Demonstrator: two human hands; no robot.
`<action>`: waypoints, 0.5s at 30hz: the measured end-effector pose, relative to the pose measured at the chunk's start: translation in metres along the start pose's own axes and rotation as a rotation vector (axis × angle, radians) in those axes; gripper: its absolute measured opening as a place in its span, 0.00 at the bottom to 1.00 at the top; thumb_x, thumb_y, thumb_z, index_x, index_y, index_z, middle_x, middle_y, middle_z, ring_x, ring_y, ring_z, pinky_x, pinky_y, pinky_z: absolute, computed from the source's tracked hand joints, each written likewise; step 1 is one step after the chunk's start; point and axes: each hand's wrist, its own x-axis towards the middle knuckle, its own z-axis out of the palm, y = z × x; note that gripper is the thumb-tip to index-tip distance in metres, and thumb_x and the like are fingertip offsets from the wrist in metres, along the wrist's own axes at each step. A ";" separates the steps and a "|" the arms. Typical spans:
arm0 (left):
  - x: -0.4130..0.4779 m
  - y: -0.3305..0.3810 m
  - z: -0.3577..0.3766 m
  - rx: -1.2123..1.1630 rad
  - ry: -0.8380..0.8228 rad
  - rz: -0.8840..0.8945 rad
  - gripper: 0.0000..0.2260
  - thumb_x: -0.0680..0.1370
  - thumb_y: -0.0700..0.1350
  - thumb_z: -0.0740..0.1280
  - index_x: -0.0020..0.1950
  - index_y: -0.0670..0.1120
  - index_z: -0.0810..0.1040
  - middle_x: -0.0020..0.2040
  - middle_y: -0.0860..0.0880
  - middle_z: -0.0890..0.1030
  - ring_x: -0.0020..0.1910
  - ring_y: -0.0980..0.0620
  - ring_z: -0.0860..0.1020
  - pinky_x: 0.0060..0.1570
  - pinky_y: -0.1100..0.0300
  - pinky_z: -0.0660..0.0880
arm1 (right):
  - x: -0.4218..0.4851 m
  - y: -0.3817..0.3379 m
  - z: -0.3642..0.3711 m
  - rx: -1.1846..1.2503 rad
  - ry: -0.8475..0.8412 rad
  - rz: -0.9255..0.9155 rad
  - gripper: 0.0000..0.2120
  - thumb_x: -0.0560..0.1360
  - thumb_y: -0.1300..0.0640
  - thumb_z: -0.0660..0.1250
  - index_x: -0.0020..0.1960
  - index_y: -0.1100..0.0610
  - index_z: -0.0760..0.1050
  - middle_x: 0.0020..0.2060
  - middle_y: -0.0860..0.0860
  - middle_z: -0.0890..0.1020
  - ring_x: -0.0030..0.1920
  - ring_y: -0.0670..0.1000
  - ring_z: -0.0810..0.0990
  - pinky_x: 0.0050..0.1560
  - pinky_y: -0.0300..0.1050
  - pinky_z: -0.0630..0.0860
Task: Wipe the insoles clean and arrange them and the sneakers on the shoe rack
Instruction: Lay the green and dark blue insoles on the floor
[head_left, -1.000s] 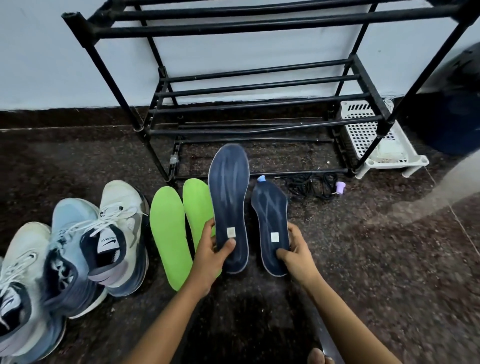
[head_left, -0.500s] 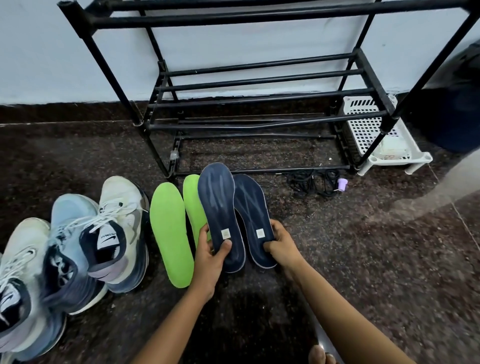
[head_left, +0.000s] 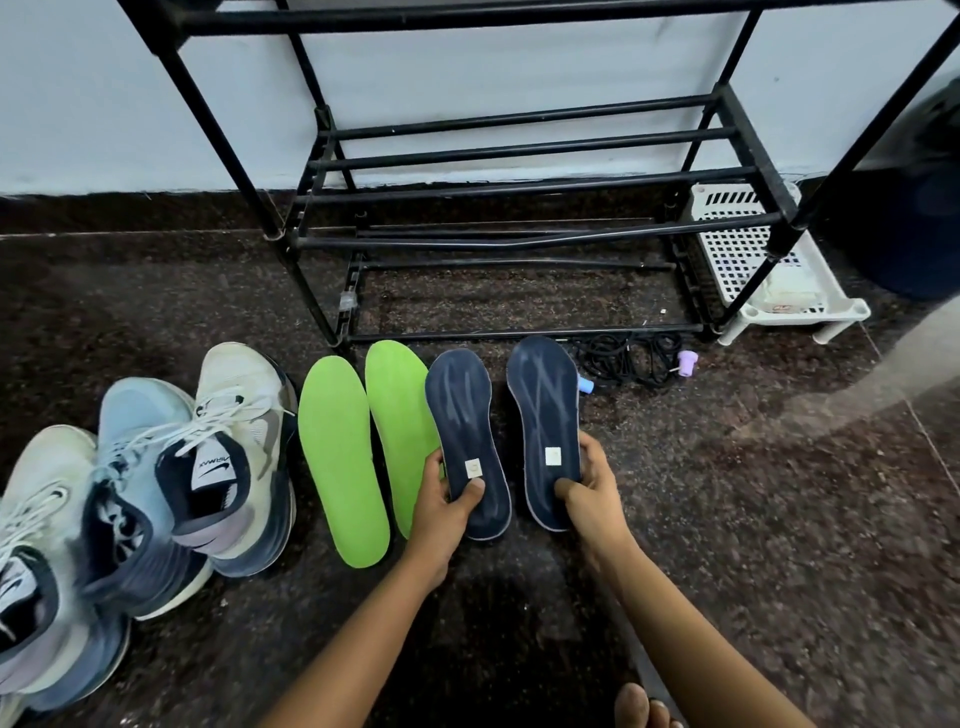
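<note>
My left hand (head_left: 441, 506) grips the heel end of one navy insole (head_left: 462, 410), thumb on top near its small white label. My right hand (head_left: 592, 493) grips the heel end of the other navy insole (head_left: 543, 400), which lies a little apart to the right. Two green insoles (head_left: 337, 457) (head_left: 400, 410) lie side by side on the floor just left of the navy ones. Several pale blue and white sneakers (head_left: 223, 457) stand in a cluster at the left. The black metal shoe rack (head_left: 519, 239) stands against the wall beyond the insoles, its shelves bare.
A white perforated plastic stool (head_left: 748, 254) sits right of the rack, with a pale packet on it. A coiled black cord (head_left: 628, 356) with a lilac cap (head_left: 685, 362) lies by the rack's front right foot. My toes (head_left: 639, 706) show at the bottom edge. The floor is dark speckled stone.
Both navy insoles came down from the raised position toward the floor. The two were overlapping half a second ago and now lie apart, side by side.
</note>
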 end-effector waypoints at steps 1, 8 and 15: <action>0.001 0.000 0.002 0.005 -0.006 -0.014 0.21 0.79 0.39 0.67 0.66 0.56 0.65 0.56 0.52 0.81 0.54 0.56 0.79 0.48 0.65 0.75 | 0.002 0.002 0.002 -0.015 -0.017 0.001 0.29 0.71 0.77 0.56 0.60 0.47 0.70 0.47 0.49 0.83 0.47 0.50 0.82 0.46 0.47 0.79; 0.013 -0.002 0.008 0.171 -0.008 -0.079 0.15 0.79 0.38 0.65 0.61 0.52 0.67 0.56 0.50 0.78 0.54 0.53 0.77 0.51 0.60 0.72 | 0.016 0.009 0.008 -0.100 -0.017 0.091 0.26 0.70 0.75 0.57 0.59 0.50 0.70 0.47 0.52 0.82 0.47 0.52 0.81 0.48 0.50 0.78; 0.018 0.006 0.016 0.288 -0.058 -0.077 0.16 0.80 0.36 0.62 0.65 0.47 0.66 0.54 0.53 0.76 0.54 0.54 0.75 0.50 0.62 0.68 | 0.022 0.015 0.005 -0.153 0.053 0.096 0.27 0.69 0.74 0.58 0.62 0.51 0.68 0.48 0.49 0.80 0.49 0.50 0.80 0.48 0.48 0.77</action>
